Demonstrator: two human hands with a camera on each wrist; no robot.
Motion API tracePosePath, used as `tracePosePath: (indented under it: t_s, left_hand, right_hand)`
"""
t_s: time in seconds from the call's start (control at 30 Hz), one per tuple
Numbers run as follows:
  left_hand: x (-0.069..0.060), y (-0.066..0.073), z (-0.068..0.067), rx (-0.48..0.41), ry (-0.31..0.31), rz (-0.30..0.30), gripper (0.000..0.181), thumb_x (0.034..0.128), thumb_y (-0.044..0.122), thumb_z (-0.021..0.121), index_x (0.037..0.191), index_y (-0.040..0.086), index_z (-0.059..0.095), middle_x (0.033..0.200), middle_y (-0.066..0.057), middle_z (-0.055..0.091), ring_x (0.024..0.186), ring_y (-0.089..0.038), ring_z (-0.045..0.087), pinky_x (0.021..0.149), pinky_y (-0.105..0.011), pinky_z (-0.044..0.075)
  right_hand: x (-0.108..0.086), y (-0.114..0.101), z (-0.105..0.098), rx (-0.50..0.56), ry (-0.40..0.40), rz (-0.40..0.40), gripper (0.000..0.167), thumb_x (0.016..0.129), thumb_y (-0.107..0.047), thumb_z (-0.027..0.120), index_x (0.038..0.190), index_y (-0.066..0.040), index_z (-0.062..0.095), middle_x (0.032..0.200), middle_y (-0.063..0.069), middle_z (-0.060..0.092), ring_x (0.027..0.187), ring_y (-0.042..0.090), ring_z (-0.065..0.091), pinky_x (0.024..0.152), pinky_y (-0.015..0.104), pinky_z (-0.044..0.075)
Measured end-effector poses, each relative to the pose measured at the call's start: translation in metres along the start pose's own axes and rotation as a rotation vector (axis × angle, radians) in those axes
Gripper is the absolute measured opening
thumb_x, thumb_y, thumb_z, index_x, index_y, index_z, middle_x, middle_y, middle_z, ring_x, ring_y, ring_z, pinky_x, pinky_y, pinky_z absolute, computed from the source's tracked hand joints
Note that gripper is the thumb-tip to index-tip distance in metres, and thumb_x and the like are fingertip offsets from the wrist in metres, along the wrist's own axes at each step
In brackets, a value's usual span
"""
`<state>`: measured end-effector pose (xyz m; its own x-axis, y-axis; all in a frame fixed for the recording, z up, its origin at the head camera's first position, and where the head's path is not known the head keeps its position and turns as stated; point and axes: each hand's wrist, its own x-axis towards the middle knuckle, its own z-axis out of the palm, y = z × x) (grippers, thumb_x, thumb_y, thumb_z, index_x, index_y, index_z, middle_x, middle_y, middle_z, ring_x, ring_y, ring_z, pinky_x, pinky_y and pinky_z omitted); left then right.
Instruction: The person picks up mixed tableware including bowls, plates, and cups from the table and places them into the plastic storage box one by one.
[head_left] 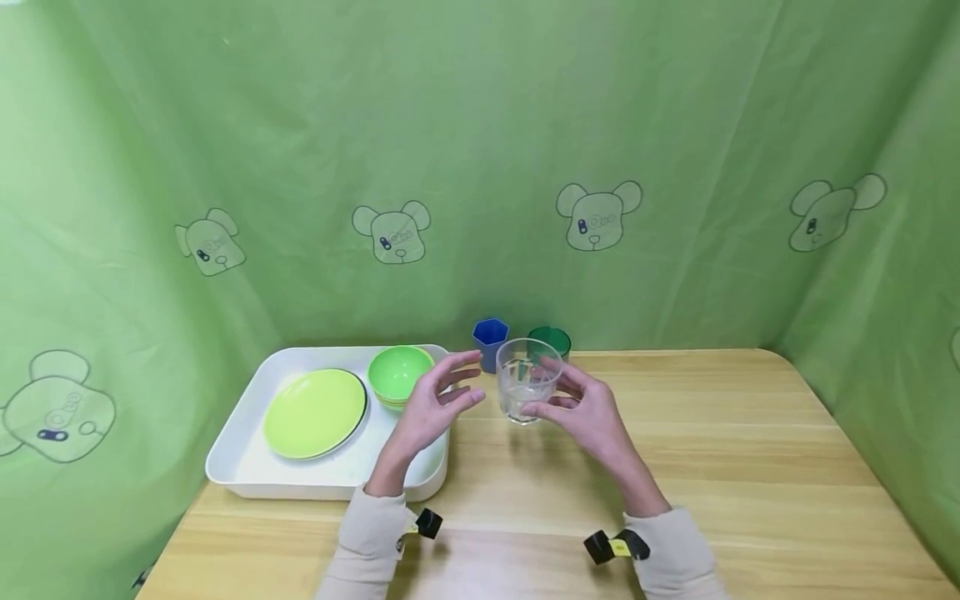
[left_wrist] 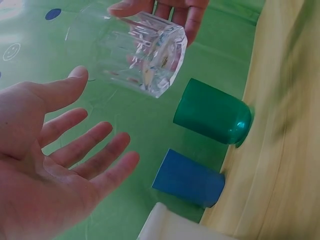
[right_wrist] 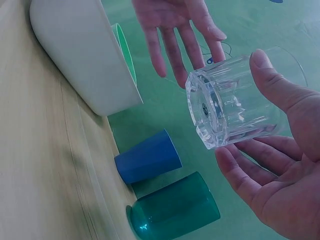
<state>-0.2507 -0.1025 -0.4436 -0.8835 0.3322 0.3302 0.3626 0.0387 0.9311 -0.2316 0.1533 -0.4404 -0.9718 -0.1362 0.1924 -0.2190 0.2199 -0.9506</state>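
A clear glass (head_left: 522,385) with a faceted base is held upright above the table by my right hand (head_left: 588,412), thumb on the near side and fingers behind. In the right wrist view the glass (right_wrist: 235,100) sits between thumb and fingers. To its left, my left hand (head_left: 435,404) has its fingers spread and holds nothing; the left wrist view shows a gap between that hand (left_wrist: 60,155) and the glass (left_wrist: 135,52). Behind the glass stand a blue cup (head_left: 490,340) and a green cup (head_left: 551,337), the green one partly hidden.
A white tray (head_left: 240,467) stands at the left of the wooden table (head_left: 712,433). It holds stacked plates topped by a lime green plate (head_left: 315,414) and stacked bowls topped by a green bowl (head_left: 400,372). A green curtain (head_left: 480,125) hangs along the back and sides.
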Motion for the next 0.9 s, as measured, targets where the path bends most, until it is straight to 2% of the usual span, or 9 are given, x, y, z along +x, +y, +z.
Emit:
tracePosePath:
  t_s: [0.17, 0.3, 0.53, 0.63, 0.8, 0.9]
  left_hand:
    - [0.000, -0.002, 0.002, -0.029, -0.022, 0.011, 0.054, 0.0941, -0.001, 0.071, 0.145, 0.000, 0.052, 0.147, -0.017, 0.054, 0.133, -0.047, 0.051, 0.111, -0.046, 0.048]
    - [0.001, -0.004, 0.003, -0.038, -0.030, 0.017, 0.055, 0.0933, -0.003, 0.071, 0.145, 0.000, 0.052, 0.147, -0.020, 0.053, 0.132, -0.044, 0.053, 0.110, -0.046, 0.049]
    - [0.000, -0.006, 0.005, -0.115, -0.066, 0.005, 0.062, 0.0912, -0.007, 0.072, 0.148, 0.001, 0.048, 0.150, -0.018, 0.050, 0.135, -0.039, 0.052, 0.112, -0.060, 0.042]
    - [0.000, -0.006, 0.007, -0.122, -0.079, 0.000, 0.066, 0.0898, -0.008, 0.073, 0.150, 0.001, 0.046, 0.152, -0.018, 0.048, 0.136, -0.039, 0.051, 0.113, -0.059, 0.042]
    - [0.000, -0.006, 0.009, -0.106, -0.086, -0.010, 0.069, 0.0879, -0.009, 0.074, 0.150, 0.001, 0.046, 0.151, -0.019, 0.049, 0.135, -0.038, 0.052, 0.110, -0.047, 0.048]
    - [0.000, -0.005, 0.010, -0.096, -0.089, -0.018, 0.070, 0.0873, -0.009, 0.075, 0.151, 0.002, 0.046, 0.151, -0.019, 0.049, 0.135, -0.037, 0.052, 0.109, -0.045, 0.049]
  right_hand:
    - [0.000, -0.001, 0.004, 0.018, -0.008, -0.011, 0.081, 0.077, -0.016, 0.091, 0.146, -0.001, 0.053, 0.137, 0.023, 0.061, 0.120, 0.038, 0.064, 0.094, 0.032, 0.059]
    - [-0.001, 0.000, 0.007, 0.021, -0.018, -0.023, 0.079, 0.078, -0.013, 0.090, 0.146, 0.001, 0.052, 0.138, 0.025, 0.060, 0.120, 0.039, 0.064, 0.094, 0.032, 0.058]
    - [-0.002, 0.000, 0.010, 0.016, -0.031, -0.026, 0.077, 0.080, -0.011, 0.088, 0.147, 0.001, 0.052, 0.140, 0.026, 0.058, 0.120, 0.041, 0.064, 0.090, 0.029, 0.059]
    - [-0.002, -0.001, 0.011, 0.013, -0.038, -0.012, 0.077, 0.080, -0.013, 0.088, 0.147, 0.000, 0.052, 0.139, 0.027, 0.058, 0.121, 0.041, 0.063, 0.090, 0.029, 0.059]
    - [-0.003, -0.001, 0.013, 0.011, -0.053, -0.008, 0.077, 0.080, -0.014, 0.088, 0.147, 0.000, 0.052, 0.139, 0.027, 0.058, 0.121, 0.041, 0.063, 0.089, 0.029, 0.060]
    - [-0.002, -0.001, 0.015, 0.009, -0.058, -0.009, 0.079, 0.079, -0.014, 0.089, 0.148, 0.000, 0.051, 0.139, 0.028, 0.058, 0.120, 0.041, 0.063, 0.088, 0.029, 0.060]
